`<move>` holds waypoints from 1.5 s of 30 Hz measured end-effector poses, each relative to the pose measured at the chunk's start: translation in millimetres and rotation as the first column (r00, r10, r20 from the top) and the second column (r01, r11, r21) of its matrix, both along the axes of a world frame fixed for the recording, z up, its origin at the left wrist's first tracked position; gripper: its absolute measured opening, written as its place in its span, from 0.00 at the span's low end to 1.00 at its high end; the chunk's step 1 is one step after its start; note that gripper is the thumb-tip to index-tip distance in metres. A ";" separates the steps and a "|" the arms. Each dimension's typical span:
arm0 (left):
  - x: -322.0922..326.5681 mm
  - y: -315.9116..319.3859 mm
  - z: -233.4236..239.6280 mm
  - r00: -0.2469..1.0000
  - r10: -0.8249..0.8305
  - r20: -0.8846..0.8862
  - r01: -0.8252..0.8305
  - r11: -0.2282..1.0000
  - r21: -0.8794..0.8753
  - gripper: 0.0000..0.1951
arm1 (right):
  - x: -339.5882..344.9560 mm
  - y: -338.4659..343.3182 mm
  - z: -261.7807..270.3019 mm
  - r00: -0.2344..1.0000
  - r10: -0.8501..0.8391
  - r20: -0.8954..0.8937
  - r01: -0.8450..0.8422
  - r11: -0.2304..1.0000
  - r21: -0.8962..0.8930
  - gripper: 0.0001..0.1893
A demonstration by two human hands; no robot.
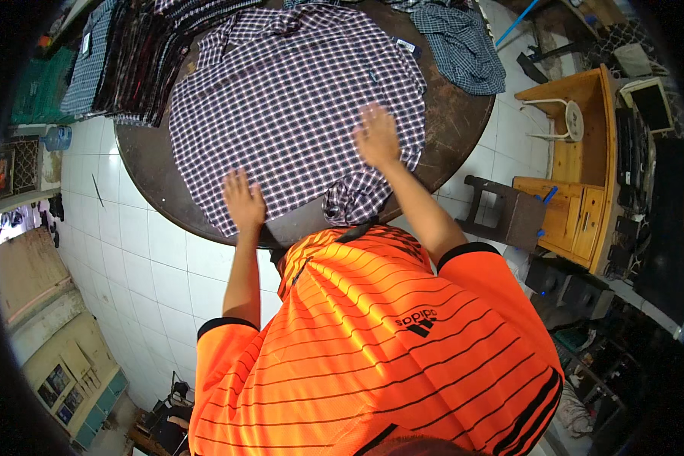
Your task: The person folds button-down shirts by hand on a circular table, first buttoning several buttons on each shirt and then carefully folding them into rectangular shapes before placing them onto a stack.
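Note:
A dark-and-white checked shirt (285, 119) lies spread over the round brown table (148, 176). My left hand (243, 200) rests flat on its near-left part, fingers pointing away from me. Farther out and to the right, my right hand (378, 137) is on the cloth with its fingers slightly apart and a little blurred. Below the right wrist, one sleeve (356, 196) lies bunched at the table's near edge. The other sleeve (228, 40) is folded at the far left of the shirt. Neither hand holds anything.
Folded checked shirts (131, 62) are stacked at the table's far left. A crumpled blue-green checked garment (461, 48) hangs toward the far right edge. A dark label (407, 45) lies by the shirt. Right of the table stand a dark stool (504, 214) and a wooden desk (564, 211).

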State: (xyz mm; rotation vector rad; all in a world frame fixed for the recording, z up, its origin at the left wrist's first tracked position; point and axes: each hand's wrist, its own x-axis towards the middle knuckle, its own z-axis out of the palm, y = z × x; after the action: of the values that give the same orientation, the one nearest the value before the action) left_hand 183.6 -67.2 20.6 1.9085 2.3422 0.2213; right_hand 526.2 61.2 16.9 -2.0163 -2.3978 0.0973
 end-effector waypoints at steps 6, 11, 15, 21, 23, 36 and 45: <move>-70.5 -23.0 -15.0 0.963 0.253 -0.089 -0.249 0.967 0.059 0.30 | 71.4 8.9 16.0 0.964 -0.247 -0.101 0.246 0.969 -0.021 0.33; 3.6 11.2 2.3 0.947 0.308 0.093 -0.314 0.948 0.056 0.28 | -16.1 -9.4 5.4 0.994 0.009 -0.113 0.001 0.997 0.082 0.33; 85.0 9.7 -2.9 0.975 -0.180 0.133 0.177 0.984 0.028 0.30 | -99.5 -49.3 14.8 0.888 0.370 -0.274 -0.380 0.925 0.016 0.31; -26.4 -38.7 -14.0 0.975 0.221 0.029 -0.223 0.967 0.121 0.32 | -35.2 -26.6 1.6 0.980 0.180 -0.090 -0.180 0.984 0.010 0.32; -55.6 -48.9 -13.8 0.941 0.339 -0.006 -0.335 0.933 0.131 0.31 | -8.4 -11.7 -5.7 0.991 0.085 -0.107 -0.072 0.991 0.113 0.31; -24.1 -17.0 10.0 0.919 0.322 -0.229 -0.322 0.946 0.038 0.26 | -6.0 -0.6 -7.4 0.951 0.182 -0.249 -0.116 0.959 0.257 0.22; 26.1 -8.0 -14.3 0.991 0.125 0.041 -0.130 0.979 0.160 0.29 | -55.0 -48.3 13.7 0.843 0.278 -0.461 -0.200 0.957 0.212 0.15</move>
State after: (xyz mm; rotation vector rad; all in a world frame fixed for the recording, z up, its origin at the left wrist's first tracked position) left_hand 209.7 -75.2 6.3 1.8074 2.4986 0.4633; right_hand 471.2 13.0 30.7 -1.3992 -2.2252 0.3607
